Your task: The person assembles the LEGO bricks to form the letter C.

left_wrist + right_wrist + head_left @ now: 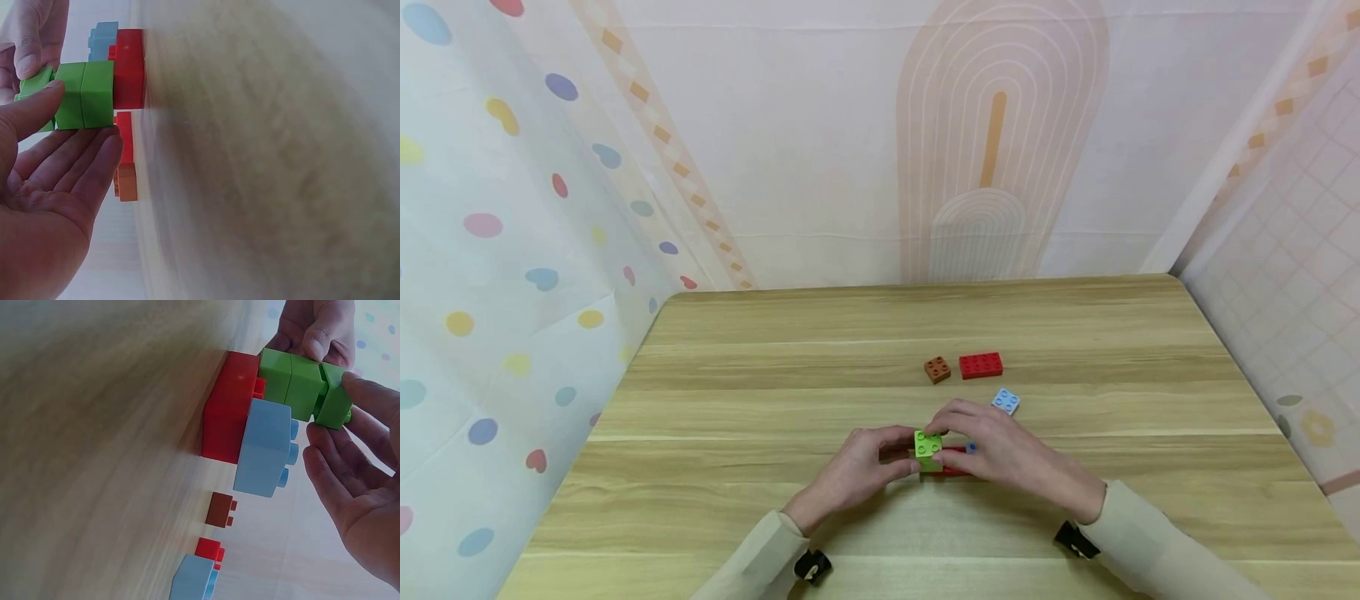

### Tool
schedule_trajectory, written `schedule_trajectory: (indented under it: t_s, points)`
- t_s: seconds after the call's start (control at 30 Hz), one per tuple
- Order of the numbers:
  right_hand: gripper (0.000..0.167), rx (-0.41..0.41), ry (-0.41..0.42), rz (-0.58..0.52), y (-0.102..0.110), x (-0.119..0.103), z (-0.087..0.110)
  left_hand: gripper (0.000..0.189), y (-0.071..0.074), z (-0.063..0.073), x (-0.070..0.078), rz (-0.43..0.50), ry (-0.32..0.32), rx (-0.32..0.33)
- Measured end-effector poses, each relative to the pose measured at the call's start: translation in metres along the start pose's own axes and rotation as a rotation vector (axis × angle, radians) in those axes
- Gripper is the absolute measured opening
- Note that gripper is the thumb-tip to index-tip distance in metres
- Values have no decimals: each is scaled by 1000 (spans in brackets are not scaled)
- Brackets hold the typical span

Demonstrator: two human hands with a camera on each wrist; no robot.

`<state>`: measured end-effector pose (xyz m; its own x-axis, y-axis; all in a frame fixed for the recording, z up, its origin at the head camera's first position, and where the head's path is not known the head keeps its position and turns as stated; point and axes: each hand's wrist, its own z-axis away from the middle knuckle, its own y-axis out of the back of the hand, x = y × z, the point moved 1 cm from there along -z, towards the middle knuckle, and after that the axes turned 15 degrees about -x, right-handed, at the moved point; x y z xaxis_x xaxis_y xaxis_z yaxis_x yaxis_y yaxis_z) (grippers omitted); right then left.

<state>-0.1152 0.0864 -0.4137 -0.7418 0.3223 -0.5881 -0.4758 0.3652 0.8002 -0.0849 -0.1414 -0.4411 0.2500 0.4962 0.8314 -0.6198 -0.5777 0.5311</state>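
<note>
A short stack of green building bricks (290, 375) stands on one end of a long red brick (225, 412) on the table. The topmost green brick (334, 397) sits slightly tilted, with a narrow gap below it. My right hand (1011, 450) pinches that top brick between thumb and fingers. On the other side, my left hand (853, 475) holds the green stack, its thumb on the near side and its fingers behind. Beside the stack, a light blue brick (262, 450) rests on the red brick's other end; in the head view the right hand mostly covers it.
Behind the hands lie a loose brown brick (937, 369), a red brick (981, 365) and a light blue brick (1005, 402) on the wooden table (775, 367). Patterned curtains (805, 150) rise behind the table and at both sides.
</note>
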Motion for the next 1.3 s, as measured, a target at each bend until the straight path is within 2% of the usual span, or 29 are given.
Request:
schedule_trajectory:
  t_s: [0.3,0.7,0.93,1.17,1.3]
  points:
    - [24,-17,-49,15,0,-3,0,38,0,0,-1,50,-3,-16]
    - [22,-52,-55,23,2,-5,-2,38,1,0,2,35,-11,-26]
    - [23,-26,-69,48,2,-7,0,38,1,-1,3,-9,0,-18]
    - [30,-11,-124,42,-2,-6,2,40,0,0,3,-50,20,-14]
    - [38,1,-147,19,-3,-7,2,44,1,1,4,-48,9,-3]
